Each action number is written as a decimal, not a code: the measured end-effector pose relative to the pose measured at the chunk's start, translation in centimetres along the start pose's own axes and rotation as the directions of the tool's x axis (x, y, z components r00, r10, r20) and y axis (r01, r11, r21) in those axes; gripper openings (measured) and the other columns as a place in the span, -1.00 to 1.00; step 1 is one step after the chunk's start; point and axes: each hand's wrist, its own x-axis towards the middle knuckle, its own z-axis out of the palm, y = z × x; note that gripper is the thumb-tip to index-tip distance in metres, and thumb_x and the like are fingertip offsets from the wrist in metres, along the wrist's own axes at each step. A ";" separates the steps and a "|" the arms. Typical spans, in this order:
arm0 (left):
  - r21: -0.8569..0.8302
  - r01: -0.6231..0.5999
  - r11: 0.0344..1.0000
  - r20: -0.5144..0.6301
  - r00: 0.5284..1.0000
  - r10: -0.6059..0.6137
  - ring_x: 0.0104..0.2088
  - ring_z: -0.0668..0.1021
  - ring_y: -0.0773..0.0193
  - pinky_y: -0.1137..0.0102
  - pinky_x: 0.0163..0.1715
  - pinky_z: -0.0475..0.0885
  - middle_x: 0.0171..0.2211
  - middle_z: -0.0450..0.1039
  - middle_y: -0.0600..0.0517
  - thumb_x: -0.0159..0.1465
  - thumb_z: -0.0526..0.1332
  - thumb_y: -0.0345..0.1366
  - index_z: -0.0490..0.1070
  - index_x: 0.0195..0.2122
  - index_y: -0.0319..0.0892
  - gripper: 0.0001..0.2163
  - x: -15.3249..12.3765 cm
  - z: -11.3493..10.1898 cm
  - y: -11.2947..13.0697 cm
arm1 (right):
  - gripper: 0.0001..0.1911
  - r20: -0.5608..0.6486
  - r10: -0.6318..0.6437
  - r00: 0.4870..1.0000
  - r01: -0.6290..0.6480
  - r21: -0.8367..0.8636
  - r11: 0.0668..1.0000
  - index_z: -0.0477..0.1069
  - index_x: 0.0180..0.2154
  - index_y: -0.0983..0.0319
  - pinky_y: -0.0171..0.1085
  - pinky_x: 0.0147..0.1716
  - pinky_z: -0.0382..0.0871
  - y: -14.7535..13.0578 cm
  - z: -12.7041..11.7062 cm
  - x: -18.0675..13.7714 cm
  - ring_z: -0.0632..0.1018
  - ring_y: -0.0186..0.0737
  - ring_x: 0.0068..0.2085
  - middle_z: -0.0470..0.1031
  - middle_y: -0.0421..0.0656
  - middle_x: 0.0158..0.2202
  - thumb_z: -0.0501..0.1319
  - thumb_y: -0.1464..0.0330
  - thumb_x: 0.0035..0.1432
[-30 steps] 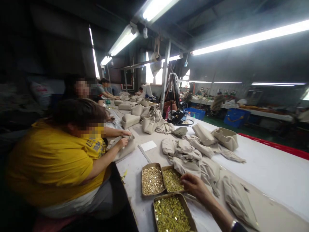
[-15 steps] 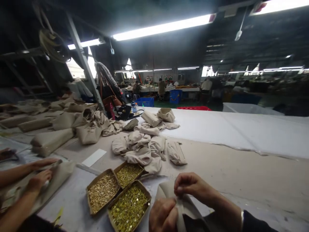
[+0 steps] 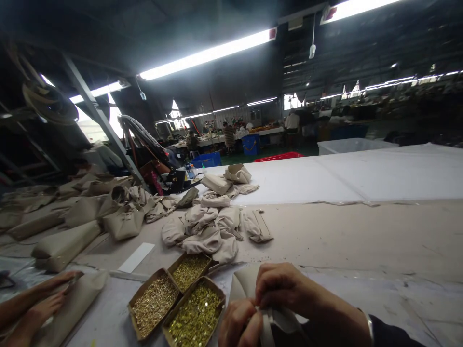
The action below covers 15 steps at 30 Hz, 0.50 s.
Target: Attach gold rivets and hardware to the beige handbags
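Note:
Low in the middle of the view, my left hand (image 3: 240, 323) is closed on the edge of a beige bag (image 3: 243, 282). My right hand (image 3: 280, 289) has its fingers pinched together at the same edge, touching the left fingertips. Whether a small fitting sits between the right fingers is hidden. The bag's dark inside shows below my hands. Just left of it are three cardboard trays: one of copper-gold metal pieces (image 3: 154, 301), one of yellow-gold pieces (image 3: 197, 313), and a smaller one (image 3: 188, 270) behind.
Beige fabric pouches (image 3: 208, 231) are heaped behind the trays. More beige bags (image 3: 125, 219) crowd the left, near a white card (image 3: 136, 258). A co-worker's hands (image 3: 47, 301) handle another bag at far left. A metal post (image 3: 97, 113) rises behind.
The view has turned slightly right and tilted. My right hand has drawn closer over the left at the bag's edge. The co-worker's hands have shifted left in view.

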 end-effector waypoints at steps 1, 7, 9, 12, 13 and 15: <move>0.007 0.007 1.000 0.001 1.000 -0.007 -0.34 0.65 0.30 0.48 -0.34 0.58 -0.30 0.59 -0.01 0.45 0.16 -0.34 0.51 -0.17 -0.15 -0.88 -0.1 0.0 0.0 | -0.72 -0.005 -0.001 1.000 0.001 0.002 1.000 0.71 -0.29 0.19 -0.32 -0.26 0.45 -0.1 0.1 0.0 0.60 -0.26 -0.30 0.58 -0.15 -0.32 0.44 0.11 0.19; -0.011 -0.071 0.997 -0.044 0.997 0.071 -0.39 0.62 0.34 0.51 -0.40 0.56 -0.36 0.56 0.01 0.46 0.15 -0.32 0.50 -0.21 -0.19 -0.84 -0.2 0.0 0.0 | -0.72 -0.012 0.003 1.000 -0.003 0.030 1.000 0.73 -0.30 0.19 -0.34 -0.29 0.42 -0.2 0.7 -0.3 0.57 -0.29 -0.34 0.55 -0.17 -0.36 0.45 0.10 0.17; -0.006 -0.059 0.998 -0.054 0.997 0.059 -0.40 0.61 0.34 0.50 -0.40 0.56 -0.36 0.56 0.01 0.46 0.15 -0.33 0.50 -0.21 -0.18 -0.85 -0.2 0.0 0.1 | -0.72 -0.003 0.004 1.000 -0.004 0.029 1.000 0.73 -0.30 0.18 -0.34 -0.29 0.42 -0.3 0.8 -0.4 0.57 -0.29 -0.34 0.55 -0.17 -0.36 0.45 0.10 0.18; 0.006 -0.060 0.998 -0.070 0.996 0.061 -0.41 0.62 0.33 0.50 -0.42 0.56 -0.36 0.56 0.01 0.46 0.14 -0.35 0.49 -0.22 -0.18 -0.84 -0.2 -0.1 0.3 | -0.71 0.007 -0.002 1.000 0.001 0.011 1.000 0.73 -0.30 0.17 -0.33 -0.27 0.42 -0.4 0.9 -0.5 0.57 -0.27 -0.32 0.54 -0.17 -0.35 0.45 0.08 0.17; 0.015 -0.063 0.998 -0.077 0.995 0.064 -0.40 0.62 0.33 0.50 -0.42 0.56 -0.37 0.55 0.01 0.47 0.13 -0.35 0.49 -0.23 -0.18 -0.83 -0.2 -0.1 0.4 | -0.71 0.009 -0.004 1.000 0.004 0.006 1.000 0.73 -0.30 0.16 -0.33 -0.27 0.42 -0.4 0.9 -0.5 0.57 -0.27 -0.31 0.54 -0.16 -0.35 0.45 0.08 0.17; 0.035 -0.062 0.997 -0.089 0.994 0.065 -0.40 0.63 0.34 0.50 -0.42 0.56 -0.38 0.56 0.01 0.47 0.12 -0.33 0.49 -0.24 -0.16 -0.82 -0.3 -0.1 0.4 | -0.72 0.012 -0.010 1.000 0.010 -0.005 1.000 0.73 -0.29 0.16 -0.32 -0.27 0.43 -0.5 0.9 -0.6 0.58 -0.27 -0.31 0.54 -0.16 -0.34 0.44 0.08 0.17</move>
